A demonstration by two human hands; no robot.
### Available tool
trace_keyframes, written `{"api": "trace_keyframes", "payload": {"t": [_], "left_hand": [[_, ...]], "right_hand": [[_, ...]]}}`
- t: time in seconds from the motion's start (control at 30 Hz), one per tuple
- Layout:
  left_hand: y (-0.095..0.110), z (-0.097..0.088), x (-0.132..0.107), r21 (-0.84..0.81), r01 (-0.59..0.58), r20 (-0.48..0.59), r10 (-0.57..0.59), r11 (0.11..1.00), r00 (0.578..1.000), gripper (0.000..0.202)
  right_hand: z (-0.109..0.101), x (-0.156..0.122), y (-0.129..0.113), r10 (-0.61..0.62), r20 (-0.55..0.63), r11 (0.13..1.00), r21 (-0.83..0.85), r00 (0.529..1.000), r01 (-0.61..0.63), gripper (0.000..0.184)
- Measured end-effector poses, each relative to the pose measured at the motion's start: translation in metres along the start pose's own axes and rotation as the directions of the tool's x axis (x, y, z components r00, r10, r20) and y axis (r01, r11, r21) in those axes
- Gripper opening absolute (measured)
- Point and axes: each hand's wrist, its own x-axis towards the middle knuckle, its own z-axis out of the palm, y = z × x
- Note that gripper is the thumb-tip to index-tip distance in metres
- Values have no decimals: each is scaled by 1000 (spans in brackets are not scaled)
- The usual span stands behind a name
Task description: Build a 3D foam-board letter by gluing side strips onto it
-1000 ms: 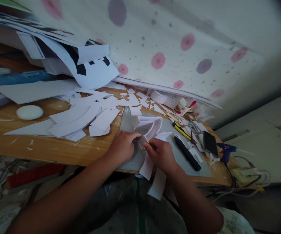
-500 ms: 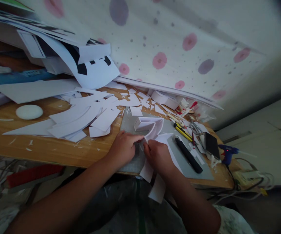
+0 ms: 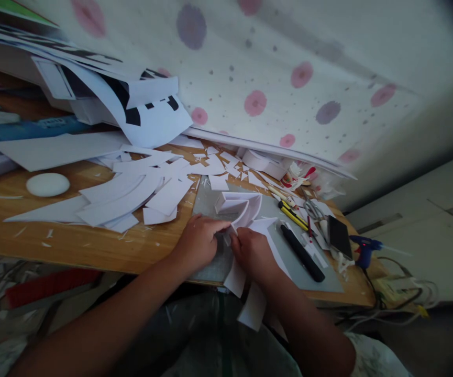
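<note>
Both our hands meet at the near edge of the worktop [image 3: 73,241]. Our left hand [image 3: 198,242] pinches the folded white card piece [image 3: 245,209] between pressed fingers; our right hand [image 3: 254,255] grips paper strips [image 3: 245,293]. These strips run lengthwise toward us, hanging past the edge, their upper ends hidden under our palm. Right of them lies a black pen [image 3: 302,253].

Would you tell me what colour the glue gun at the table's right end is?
The glue gun is blue, seen in the head view.
</note>
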Motion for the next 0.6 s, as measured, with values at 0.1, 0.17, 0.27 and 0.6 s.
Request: {"api": "trace_keyframes", "payload": {"t": [0.1,0.17,0.27,0.6], "left_hand": [[1,0,1,-2,-1,-4,1,1000,1000,57],[1,-1,2,-7,2,-11,-2,1000,1000,55],[0,-1,2,-18,6,-20,-6,1000,1000,54],[-3,-1,0,-31,77,-46,-78,997,996,40]], "right_hand": [[-1,0,0,12,9,1000,7,1000,-12,26],[-1,0,0,22,12,1000,11,1000,-22,25],[-1,0,-1,34,12,999,21,999,-34,25],[-19,-28,24,92,-133,943,331,987,-43,27]]}}
